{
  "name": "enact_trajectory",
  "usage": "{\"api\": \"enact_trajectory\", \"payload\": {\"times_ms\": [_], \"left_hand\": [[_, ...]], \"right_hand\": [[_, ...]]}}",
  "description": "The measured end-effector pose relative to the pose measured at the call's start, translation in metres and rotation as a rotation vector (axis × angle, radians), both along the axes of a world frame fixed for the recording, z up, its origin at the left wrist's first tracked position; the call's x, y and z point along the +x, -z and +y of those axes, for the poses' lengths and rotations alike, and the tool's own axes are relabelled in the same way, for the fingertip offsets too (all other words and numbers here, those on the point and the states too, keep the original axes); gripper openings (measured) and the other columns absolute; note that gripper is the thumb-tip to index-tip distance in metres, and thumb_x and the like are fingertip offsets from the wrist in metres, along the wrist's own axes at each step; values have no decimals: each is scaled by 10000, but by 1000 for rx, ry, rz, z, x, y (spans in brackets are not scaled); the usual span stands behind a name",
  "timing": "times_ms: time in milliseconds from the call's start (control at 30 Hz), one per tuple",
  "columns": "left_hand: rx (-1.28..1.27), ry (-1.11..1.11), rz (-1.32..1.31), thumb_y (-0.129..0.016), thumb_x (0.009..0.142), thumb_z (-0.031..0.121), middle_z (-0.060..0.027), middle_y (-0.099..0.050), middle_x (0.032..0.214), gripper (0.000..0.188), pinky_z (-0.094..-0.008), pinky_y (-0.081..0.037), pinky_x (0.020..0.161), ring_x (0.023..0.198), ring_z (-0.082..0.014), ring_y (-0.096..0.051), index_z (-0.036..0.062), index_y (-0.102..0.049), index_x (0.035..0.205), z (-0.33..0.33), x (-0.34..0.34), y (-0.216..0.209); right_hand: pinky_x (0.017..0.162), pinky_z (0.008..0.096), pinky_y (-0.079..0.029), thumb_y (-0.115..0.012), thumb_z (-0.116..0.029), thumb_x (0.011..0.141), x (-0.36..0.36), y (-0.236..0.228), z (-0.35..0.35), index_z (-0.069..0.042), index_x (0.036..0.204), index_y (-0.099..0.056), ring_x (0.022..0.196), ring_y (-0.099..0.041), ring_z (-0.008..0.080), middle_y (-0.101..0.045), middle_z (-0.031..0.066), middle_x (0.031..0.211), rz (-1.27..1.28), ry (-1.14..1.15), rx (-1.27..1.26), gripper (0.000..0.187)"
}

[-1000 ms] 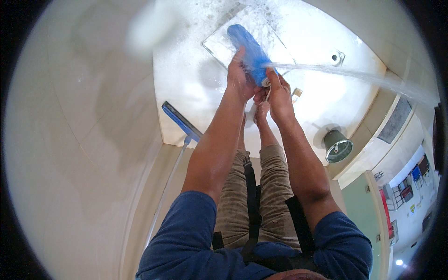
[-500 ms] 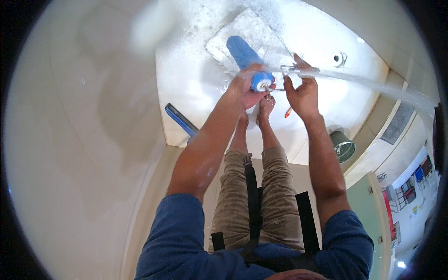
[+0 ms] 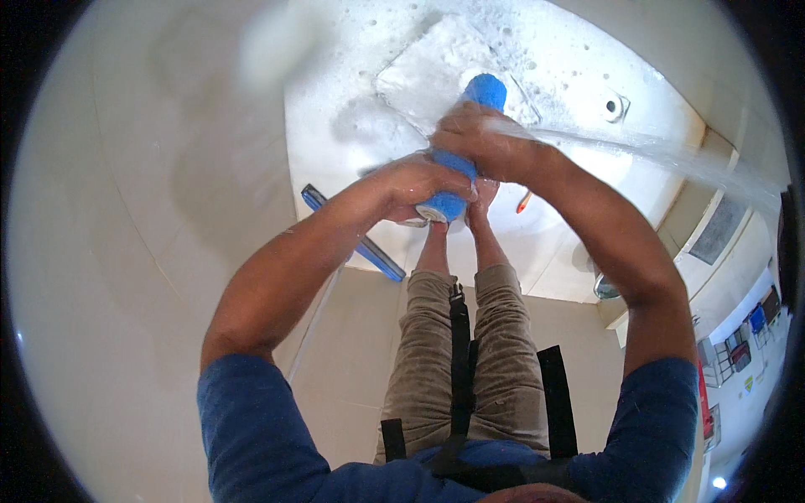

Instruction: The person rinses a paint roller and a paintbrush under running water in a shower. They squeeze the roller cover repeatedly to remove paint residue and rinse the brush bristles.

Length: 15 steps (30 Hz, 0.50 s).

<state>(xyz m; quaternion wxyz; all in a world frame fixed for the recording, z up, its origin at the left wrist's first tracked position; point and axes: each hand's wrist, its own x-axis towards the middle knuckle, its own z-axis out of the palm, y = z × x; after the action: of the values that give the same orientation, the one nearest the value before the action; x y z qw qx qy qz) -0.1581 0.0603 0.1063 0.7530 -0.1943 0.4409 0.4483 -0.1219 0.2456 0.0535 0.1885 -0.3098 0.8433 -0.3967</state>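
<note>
Both my hands are wrapped round a wet, fuzzy blue paint roller point(image 3: 486, 90), which slants from upper right to lower left. My left hand point(image 3: 419, 180) grips its near end, where a white end cap shows. Farther along, my right hand point(image 3: 488, 141) is closed round the sleeve below its far tip. A stream of water point(image 3: 604, 138) runs in from the right onto the right hand. What shows of the wire frame is a bit of metal beside the left hand; the rest is hidden.
Under the roller lies a square, foam-covered panel point(image 3: 419, 63) on the wet white floor. A blue and black squeegee-like bar point(image 3: 381, 258) lies left of my feet. A small orange-handled tool point(image 3: 524, 202) lies to the right. A round pipe opening point(image 3: 613, 106) is beyond it.
My right hand has left the wire handle and now grips the sleeve. The roller has turned, its far end swinging right and its near end coming closer to me. The left hand moved nearer too.
</note>
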Motion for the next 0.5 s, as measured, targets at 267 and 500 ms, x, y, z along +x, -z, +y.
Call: {"api": "enact_trajectory", "payload": {"times_ms": [267, 500], "left_hand": [[45, 463, 397, -788, 736, 208, -103, -692, 936, 398, -311, -566, 537, 768, -190, -672, 8, -658, 1055, 5, -12, -3], [61, 632, 465, -780, 713, 172, -168, -692, 893, 391, -346, -579, 649, 764, -228, -696, -29, -648, 1022, 14, -31, -21]], "right_hand": [[960, 456, -442, -704, -122, 779, -19, -21, -4, -86, 1029, -663, 1104, -601, 310, -669, 129, 1026, -144, -87, 287, 255], [980, 411, -449, -682, -184, 781, 11, 1, 27, -168, 1050, -645, 1061, -626, 248, -665, 72, 998, 446, 291, 278, 271]]}}
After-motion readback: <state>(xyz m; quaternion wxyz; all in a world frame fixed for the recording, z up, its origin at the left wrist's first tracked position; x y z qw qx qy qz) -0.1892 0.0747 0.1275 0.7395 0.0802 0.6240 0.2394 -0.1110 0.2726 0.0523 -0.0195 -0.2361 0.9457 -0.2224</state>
